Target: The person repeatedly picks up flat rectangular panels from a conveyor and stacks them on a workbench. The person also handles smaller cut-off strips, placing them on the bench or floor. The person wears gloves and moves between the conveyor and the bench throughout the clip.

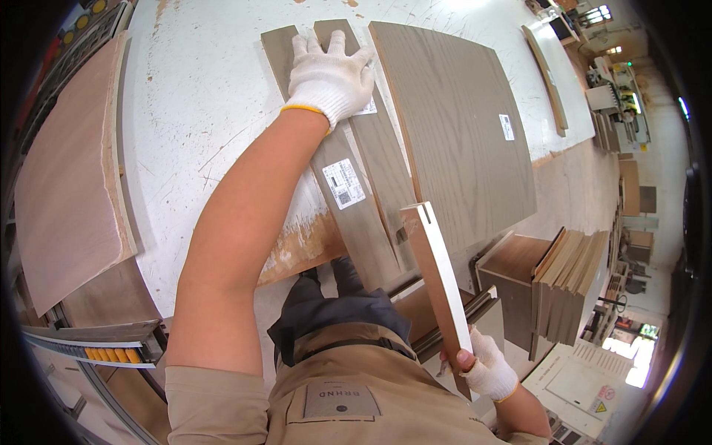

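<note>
My left hand point(331, 83), in a white knitted glove, lies with fingers spread on two narrow wood-grain boards side by side on the white worktable point(196, 89). The left board point(365, 233) bears a white paper label and overhangs the table's near edge. The other board point(377, 159) has a label partly hidden by my hand. A wide wood-grain panel point(460, 119) lies just right of them. Low at the right, my gloved right hand point(492, 368) is closed around a long wooden strip point(439, 278). The strip has a pale edge and a notched upper end, and it slants up towards the boards.
A pinkish-brown sheet point(70, 170) with a ragged edge lies at the left, above a rail with yellow rollers point(111, 354). Stacked boards point(567, 285) stand at the right, near a pale metal cabinet point(571, 389). Another long strip point(547, 85) rests on the table's far right.
</note>
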A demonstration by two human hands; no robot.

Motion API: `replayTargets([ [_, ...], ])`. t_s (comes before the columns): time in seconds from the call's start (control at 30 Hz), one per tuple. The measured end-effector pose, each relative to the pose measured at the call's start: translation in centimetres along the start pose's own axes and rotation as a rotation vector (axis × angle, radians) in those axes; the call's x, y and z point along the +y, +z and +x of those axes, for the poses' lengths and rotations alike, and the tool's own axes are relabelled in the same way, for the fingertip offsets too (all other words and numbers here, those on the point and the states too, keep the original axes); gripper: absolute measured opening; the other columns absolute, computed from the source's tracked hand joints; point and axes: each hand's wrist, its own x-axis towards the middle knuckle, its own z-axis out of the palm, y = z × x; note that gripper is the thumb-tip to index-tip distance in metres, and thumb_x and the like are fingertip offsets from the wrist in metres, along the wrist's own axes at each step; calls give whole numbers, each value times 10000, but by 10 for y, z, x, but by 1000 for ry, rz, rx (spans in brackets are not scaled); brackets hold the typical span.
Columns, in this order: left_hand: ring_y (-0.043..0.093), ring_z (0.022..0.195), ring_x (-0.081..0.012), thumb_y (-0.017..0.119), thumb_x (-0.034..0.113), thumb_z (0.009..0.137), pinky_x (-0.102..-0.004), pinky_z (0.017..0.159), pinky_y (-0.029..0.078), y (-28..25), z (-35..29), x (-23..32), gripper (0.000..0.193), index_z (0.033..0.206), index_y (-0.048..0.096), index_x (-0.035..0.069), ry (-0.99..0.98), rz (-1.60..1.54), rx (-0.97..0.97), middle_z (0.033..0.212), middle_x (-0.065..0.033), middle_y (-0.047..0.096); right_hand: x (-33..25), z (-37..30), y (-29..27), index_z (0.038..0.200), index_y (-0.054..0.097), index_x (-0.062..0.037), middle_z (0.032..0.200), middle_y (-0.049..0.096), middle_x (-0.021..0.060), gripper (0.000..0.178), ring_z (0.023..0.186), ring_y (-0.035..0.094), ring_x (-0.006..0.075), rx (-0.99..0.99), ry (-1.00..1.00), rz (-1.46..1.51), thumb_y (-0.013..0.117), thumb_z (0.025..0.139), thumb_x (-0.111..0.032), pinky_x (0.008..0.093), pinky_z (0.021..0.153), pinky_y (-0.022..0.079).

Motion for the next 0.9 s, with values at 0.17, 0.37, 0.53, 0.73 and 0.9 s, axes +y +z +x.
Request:
replayTargets([
  [0.17,314,1563,-465,306,522,1098,-529,1311,159,0,0,0,519,1564,498,397,7,-14,7,1696,-148,389,-6,1,13,1587,432,1,888,652,29,700,776,599,121,-11,15,-62,629,1045,-396,301,744,530],
  [0.37,349,1541,-469,326,483,1086,-526,1298,165,2,-1,-3,518,1552,523,369,23,-1,48,1688,-152,401,12,-12,25,1570,441,-11,952,706,169,644,814,697,260,0,83,-303,548,1075,-408,381,793,553],
  [0.53,320,1552,-462,352,459,1075,-540,1296,152,-2,-3,2,512,1541,539,359,36,-47,17,1689,-153,391,-35,-32,7,1336,560,-9,951,696,177,445,863,735,236,-126,198,-405,556,1089,-378,390,756,574],
  [0.73,290,1561,-458,391,453,1055,-599,1285,135,-5,-2,2,504,1512,575,347,63,-39,10,1675,-148,408,-159,-26,-28,1474,507,-33,1036,720,64,478,809,716,122,-95,539,-163,586,1042,-221,306,715,597],
  [0.9,518,1350,-341,618,357,923,-537,1228,299,8,2,-53,417,1266,725,145,153,-196,533,1401,-171,615,-198,-38,-58,1427,573,-12,924,717,181,570,831,743,246,254,-65,-704,632,1044,-429,375,742,572],
])
